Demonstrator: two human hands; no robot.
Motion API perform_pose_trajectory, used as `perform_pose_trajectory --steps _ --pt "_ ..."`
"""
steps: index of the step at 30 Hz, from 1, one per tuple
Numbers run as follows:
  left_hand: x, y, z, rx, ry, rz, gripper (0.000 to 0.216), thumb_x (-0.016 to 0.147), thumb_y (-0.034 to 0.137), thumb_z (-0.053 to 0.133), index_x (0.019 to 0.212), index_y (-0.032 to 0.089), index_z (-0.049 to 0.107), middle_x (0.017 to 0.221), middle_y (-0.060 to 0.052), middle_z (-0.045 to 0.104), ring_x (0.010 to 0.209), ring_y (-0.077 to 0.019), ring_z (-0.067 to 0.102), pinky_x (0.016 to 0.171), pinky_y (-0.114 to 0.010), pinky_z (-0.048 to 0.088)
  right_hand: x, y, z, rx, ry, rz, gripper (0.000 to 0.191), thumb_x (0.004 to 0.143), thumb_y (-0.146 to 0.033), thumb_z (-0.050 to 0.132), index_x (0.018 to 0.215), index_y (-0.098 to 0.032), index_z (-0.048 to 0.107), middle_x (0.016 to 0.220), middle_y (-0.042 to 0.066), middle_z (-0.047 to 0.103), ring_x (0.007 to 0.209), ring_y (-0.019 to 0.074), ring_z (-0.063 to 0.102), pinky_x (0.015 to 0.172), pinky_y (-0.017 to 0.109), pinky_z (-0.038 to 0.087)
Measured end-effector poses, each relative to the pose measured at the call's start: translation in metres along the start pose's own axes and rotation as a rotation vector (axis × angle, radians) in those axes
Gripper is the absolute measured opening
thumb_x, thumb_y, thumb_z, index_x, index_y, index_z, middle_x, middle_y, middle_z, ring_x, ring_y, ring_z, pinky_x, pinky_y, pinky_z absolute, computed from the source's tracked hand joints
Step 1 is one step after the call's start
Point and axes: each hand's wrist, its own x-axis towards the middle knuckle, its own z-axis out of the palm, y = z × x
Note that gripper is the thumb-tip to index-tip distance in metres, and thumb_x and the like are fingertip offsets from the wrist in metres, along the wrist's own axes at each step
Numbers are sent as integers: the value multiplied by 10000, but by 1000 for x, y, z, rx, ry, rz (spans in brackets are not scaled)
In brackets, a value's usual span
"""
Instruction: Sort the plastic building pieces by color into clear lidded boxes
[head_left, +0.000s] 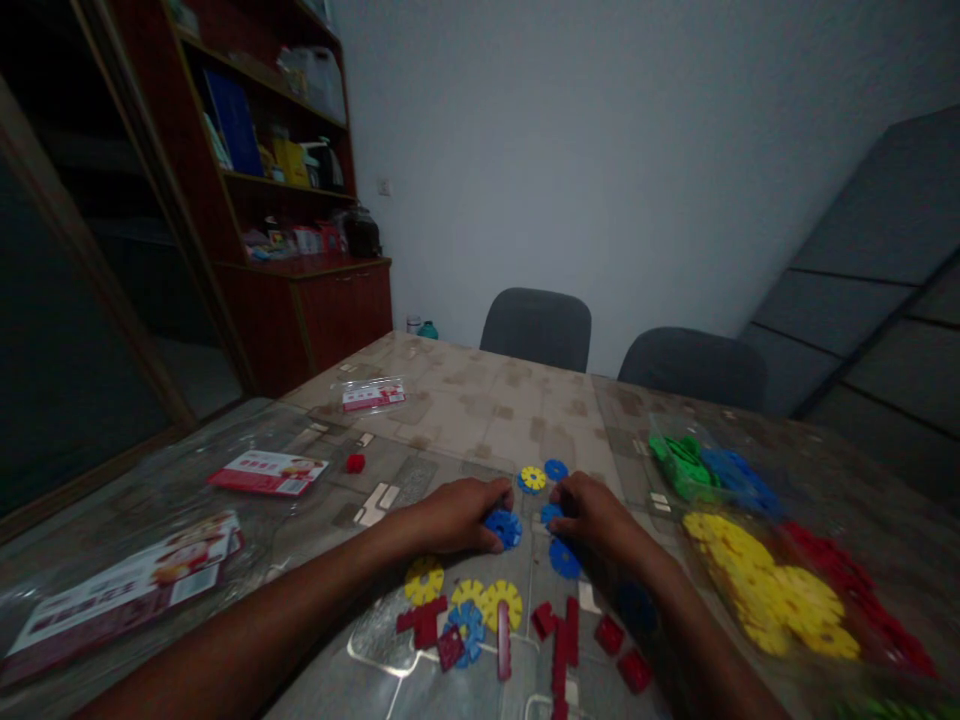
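Note:
My left hand (459, 513) is closed around the edge of some blue notched building discs (507, 530), which look stacked. Across a small gap, my right hand (600, 520) pinches a blue notched disc (551, 514) between thumb and fingers. Just beyond the hands lie a yellow disc (532, 478), resting on a blue one, and a separate blue disc (556, 469). Another blue disc (564, 559) is below my right hand. Nearer to me, yellow discs (424, 580) lie around a light blue disc (466, 632), with red plastic blocks (452, 648) among them.
A clear tray on the right holds green pieces (682, 462), blue pieces (741, 480), yellow discs (772, 585) and red pieces (862, 590). Clear packages with printed cards (270, 472) lie at left. A red block (355, 463) sits near them. Grey chairs (536, 328) stand behind the table.

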Motion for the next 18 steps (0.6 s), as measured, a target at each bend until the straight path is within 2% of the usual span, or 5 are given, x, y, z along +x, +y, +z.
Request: perform_pose_trajectory --steps 7,10,13,16,18 --pt "-3 -4 1 -118 45 44 199 762 150 700 856 204 534 860 25 582 835 -191 557 698 -251 365 -6 -12 -17 133 -91 1 222 685 -114 668 863 -210 577 780 -38 612 772 166 562 689 248 394" --pt "-8 -8 -4 -187 -12 56 163 764 158 701 822 195 554 789 41 559 778 -172 547 676 -245 368 -16 -16 -28 162 -212 -3 156 702 -124 674 823 -197 610 752 -40 610 742 154 567 663 236 408" --pt "-14 -10 -9 -249 -87 75 161 750 201 738 820 192 593 750 50 562 725 -158 542 639 -235 374 -25 -18 -27 142 -312 18 222 647 -85 705 837 -190 660 740 -44 617 713 149 570 629 231 404" --pt "-16 -9 -12 -277 -80 77 121 767 203 708 840 191 612 776 39 578 744 -161 544 662 -243 386 -30 -19 -21 84 -295 58 335 597 -44 711 895 -195 681 784 -33 634 728 157 568 628 243 380" --pt "-17 -7 -12 -287 -67 72 112 769 203 690 859 190 625 789 33 588 751 -166 545 676 -252 392 -32 -18 -18 54 -266 80 323 586 -39 716 860 -205 673 806 -25 639 749 165 567 630 249 367"
